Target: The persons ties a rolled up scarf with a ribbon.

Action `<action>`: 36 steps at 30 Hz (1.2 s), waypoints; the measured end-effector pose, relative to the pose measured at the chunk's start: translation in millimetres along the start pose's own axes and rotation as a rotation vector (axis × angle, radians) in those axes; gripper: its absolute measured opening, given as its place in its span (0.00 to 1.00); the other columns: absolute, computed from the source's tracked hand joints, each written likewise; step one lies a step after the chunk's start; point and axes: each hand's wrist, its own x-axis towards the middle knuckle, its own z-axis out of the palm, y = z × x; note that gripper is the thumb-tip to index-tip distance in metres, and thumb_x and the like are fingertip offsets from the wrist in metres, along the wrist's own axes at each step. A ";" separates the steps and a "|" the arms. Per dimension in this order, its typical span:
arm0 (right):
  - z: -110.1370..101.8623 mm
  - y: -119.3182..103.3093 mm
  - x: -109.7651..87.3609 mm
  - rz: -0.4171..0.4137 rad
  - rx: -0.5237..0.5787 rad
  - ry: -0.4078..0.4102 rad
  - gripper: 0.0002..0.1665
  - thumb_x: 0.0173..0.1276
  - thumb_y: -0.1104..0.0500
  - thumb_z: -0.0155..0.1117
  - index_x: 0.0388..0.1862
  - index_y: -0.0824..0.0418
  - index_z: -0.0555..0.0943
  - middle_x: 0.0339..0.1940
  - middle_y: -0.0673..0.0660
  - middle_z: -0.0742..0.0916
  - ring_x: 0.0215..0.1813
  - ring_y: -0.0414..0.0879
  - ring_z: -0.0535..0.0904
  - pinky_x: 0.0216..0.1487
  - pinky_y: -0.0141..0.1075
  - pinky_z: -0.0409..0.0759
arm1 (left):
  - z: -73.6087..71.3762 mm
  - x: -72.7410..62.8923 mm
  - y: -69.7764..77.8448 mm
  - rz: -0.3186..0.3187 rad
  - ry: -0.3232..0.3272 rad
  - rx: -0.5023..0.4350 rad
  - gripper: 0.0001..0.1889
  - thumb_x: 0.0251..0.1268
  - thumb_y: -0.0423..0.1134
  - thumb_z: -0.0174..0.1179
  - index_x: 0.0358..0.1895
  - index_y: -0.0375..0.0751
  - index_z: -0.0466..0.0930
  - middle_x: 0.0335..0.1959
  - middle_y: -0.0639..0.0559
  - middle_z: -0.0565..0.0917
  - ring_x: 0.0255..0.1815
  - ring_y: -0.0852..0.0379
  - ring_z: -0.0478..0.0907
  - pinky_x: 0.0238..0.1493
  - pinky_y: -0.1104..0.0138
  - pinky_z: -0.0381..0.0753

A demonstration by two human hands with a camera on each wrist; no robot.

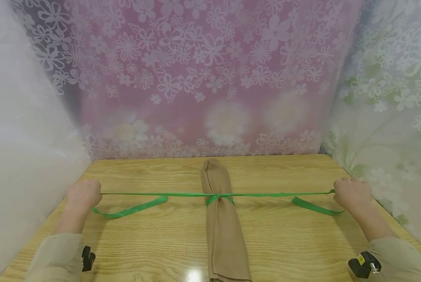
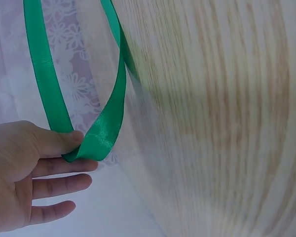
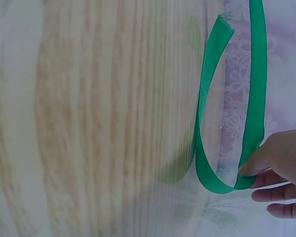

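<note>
A long roll of folded brown cloth (image 1: 224, 235) lies lengthwise down the middle of the table. Round it runs a green ribbon (image 1: 189, 194), crossed or knotted on top, its two halves stretched taut to either side. My left hand (image 1: 84, 194) pinches the left half between thumb and index finger, the other fingers loosely bent in the left wrist view. On the far side my right hand (image 1: 352, 192) pinches the right half the same way. Past each hand a loose ribbon tail curls back toward the cloth; the right tail's frayed end (image 3: 219, 27) shows in the right wrist view.
The wood-grain table (image 1: 154, 243) ends at a pink flowered curtain (image 1: 196, 78) behind. A whitish sheet (image 1: 27, 117) hangs at the left and a flowered one (image 1: 390, 117) at the right, close beside the hands. Both wrists carry black camera mounts (image 1: 365, 264).
</note>
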 end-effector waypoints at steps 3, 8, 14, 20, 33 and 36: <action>-0.2 -0.5 1.1 0.011 0.003 -0.003 0.04 0.55 0.66 0.63 0.23 0.65 0.78 0.20 0.57 0.76 0.26 0.57 0.71 0.27 0.54 0.70 | 0.5 0.4 -1.1 -0.007 -0.005 0.001 0.09 0.56 0.27 0.52 0.20 0.38 0.73 0.15 0.51 0.70 0.19 0.54 0.67 0.22 0.59 0.70; -0.8 -2.3 2.7 0.026 0.006 -0.020 0.08 0.56 0.64 0.65 0.21 0.62 0.76 0.18 0.55 0.75 0.23 0.52 0.69 0.26 0.51 0.69 | 1.2 -0.4 -2.4 -0.025 -0.005 0.003 0.11 0.58 0.27 0.51 0.19 0.39 0.73 0.15 0.51 0.69 0.19 0.53 0.67 0.22 0.60 0.67; 0.8 -0.1 3.9 0.037 0.026 -0.058 0.10 0.56 0.63 0.66 0.19 0.61 0.75 0.19 0.55 0.76 0.23 0.53 0.70 0.27 0.52 0.69 | 2.8 -0.3 -2.9 -0.036 -0.013 -0.015 0.12 0.57 0.27 0.50 0.18 0.40 0.71 0.15 0.51 0.68 0.19 0.53 0.65 0.21 0.61 0.65; 2.3 1.3 6.0 0.062 0.059 -0.067 0.13 0.58 0.65 0.60 0.15 0.59 0.72 0.17 0.54 0.73 0.23 0.52 0.67 0.26 0.48 0.66 | 3.0 0.1 -2.8 -0.054 -0.003 -0.020 0.14 0.58 0.26 0.50 0.16 0.41 0.68 0.15 0.50 0.66 0.19 0.54 0.64 0.21 0.62 0.64; 0.3 3.1 8.7 0.072 0.065 -0.068 0.11 0.58 0.65 0.60 0.17 0.60 0.73 0.18 0.55 0.75 0.25 0.53 0.70 0.29 0.52 0.68 | 6.0 -1.8 -4.2 -0.053 -0.013 -0.019 0.14 0.60 0.26 0.47 0.17 0.41 0.67 0.14 0.52 0.61 0.17 0.55 0.59 0.21 0.64 0.58; 0.8 4.0 6.4 0.071 0.058 -0.071 0.12 0.58 0.65 0.61 0.16 0.59 0.73 0.18 0.55 0.75 0.24 0.53 0.70 0.29 0.52 0.68 | 4.7 -0.7 -2.4 -0.056 -0.023 -0.012 0.14 0.60 0.26 0.47 0.17 0.41 0.67 0.14 0.52 0.61 0.18 0.55 0.59 0.22 0.64 0.58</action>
